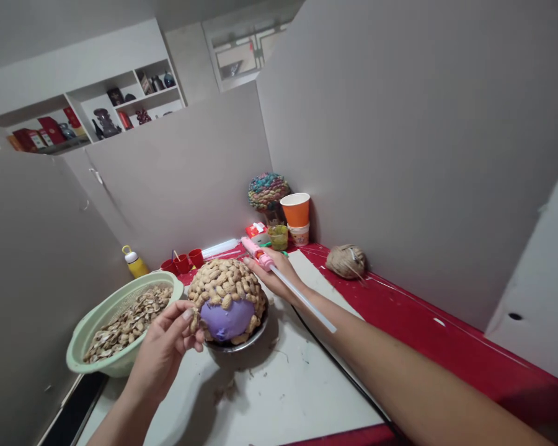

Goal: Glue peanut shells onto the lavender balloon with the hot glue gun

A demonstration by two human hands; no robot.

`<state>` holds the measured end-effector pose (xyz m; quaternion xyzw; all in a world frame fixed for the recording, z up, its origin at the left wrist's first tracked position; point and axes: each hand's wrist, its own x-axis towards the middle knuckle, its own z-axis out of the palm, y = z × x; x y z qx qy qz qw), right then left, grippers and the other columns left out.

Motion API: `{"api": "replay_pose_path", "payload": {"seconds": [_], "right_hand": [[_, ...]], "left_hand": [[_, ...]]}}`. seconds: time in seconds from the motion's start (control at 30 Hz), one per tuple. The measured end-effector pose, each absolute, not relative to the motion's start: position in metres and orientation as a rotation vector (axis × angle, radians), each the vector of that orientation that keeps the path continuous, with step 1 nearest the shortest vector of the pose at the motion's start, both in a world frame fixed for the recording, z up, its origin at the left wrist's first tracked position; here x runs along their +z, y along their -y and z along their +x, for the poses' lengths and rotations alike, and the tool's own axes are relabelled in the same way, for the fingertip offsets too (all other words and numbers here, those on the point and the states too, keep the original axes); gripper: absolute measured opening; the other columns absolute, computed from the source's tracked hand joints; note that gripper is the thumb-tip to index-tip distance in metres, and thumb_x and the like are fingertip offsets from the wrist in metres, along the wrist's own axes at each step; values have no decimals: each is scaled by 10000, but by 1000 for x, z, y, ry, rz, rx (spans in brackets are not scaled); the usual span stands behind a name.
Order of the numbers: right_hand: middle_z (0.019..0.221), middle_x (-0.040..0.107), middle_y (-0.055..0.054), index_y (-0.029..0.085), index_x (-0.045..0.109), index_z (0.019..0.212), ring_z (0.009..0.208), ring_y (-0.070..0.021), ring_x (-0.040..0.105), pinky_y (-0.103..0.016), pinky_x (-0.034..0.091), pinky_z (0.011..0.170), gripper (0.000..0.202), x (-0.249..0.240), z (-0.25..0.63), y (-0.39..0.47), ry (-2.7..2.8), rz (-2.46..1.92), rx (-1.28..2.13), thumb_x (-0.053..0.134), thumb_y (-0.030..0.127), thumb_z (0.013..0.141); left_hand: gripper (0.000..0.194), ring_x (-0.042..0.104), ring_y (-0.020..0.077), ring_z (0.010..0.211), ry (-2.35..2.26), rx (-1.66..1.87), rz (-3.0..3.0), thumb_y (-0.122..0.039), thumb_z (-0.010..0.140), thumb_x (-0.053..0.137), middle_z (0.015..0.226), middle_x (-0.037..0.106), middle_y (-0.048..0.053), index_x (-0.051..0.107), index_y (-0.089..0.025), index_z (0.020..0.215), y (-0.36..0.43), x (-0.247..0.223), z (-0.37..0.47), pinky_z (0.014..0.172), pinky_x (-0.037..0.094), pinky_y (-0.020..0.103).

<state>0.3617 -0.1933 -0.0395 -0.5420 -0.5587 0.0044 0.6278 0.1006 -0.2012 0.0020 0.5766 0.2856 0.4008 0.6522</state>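
Clock positions read with the purple balloon (227,319) as dial centre.

Balloon sits in a metal bowl (246,347) on the white board (260,402) covering part of the red counter (404,316). Peanuts (225,279) cover its top and flanks; a bare purple patch faces 6 o'clock.

Left hand (162,341): at 8 o'clock, thumb and fingers bent together at the balloon's 9 o'clock edge, by a peanut there. Cannot tell whether that peanut is gripped or merely touched.

Right hand (279,272): at 2 o'clock, grasping a pink glue gun (259,254); a translucent glue stick (304,301) extends from it over the forearm toward 4 o'clock.

Surroundings: green basket (77,350) of shells, 9 o'clock; red cups (182,264), 10 o'clock; orange cup (296,212), between 1 and 2; twine ball (346,261), between 2 and 3.
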Motion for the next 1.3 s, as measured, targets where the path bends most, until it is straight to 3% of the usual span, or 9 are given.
{"api": "replay_pose_path", "payload": {"seconds": [0.27, 0.6, 0.73, 0.9, 1.3], "right_hand": [[605, 487, 4, 234, 383, 637, 563, -157, 442, -273, 369, 557, 393, -35, 362, 195, 1299, -1263, -36, 518, 545, 836], [597, 483, 7, 241, 371, 646, 546, -161, 446, -280, 352, 542, 388, -39, 362, 193, 1307, -1274, -61, 514, 534, 856], [607, 493, 3, 239, 381, 655, 554, -166, 463, -284, 365, 551, 385, -39, 362, 193, 1315, -1278, -62, 512, 538, 859], [613, 497, -3, 240, 371, 652, 564, -171, 469, -293, 375, 568, 401, -39, 362, 192, 1310, -1290, -63, 494, 564, 853], [646, 565, -21, 222, 460, 677, 603, -183, 522, -289, 402, 589, 351, -38, 362, 195, 1303, -1308, -23, 527, 525, 841]], "left_hand": [[342, 660, 117, 674, -757, 1007, 1495, -278, 713, 837, 829, 696, 14, 695, -162, 1002, 193, -2, 104, 623, 541, 215], [390, 673, 145, 639, -860, 1086, 1657, -403, 688, 829, 700, 742, 31, 707, -149, 958, 192, -3, 108, 643, 570, 240], [327, 660, 140, 605, -869, 1129, 1794, -393, 753, 770, 691, 722, 26, 723, -158, 976, 191, -7, 110, 606, 563, 233], [150, 654, 127, 625, -824, 1291, 2035, -310, 795, 709, 874, 696, 40, 762, -196, 877, 189, -9, 111, 579, 552, 225], [80, 631, 212, 799, -810, 1432, 2237, -216, 781, 723, 879, 699, 63, 753, -235, 853, 193, -14, 112, 706, 507, 284]]}}
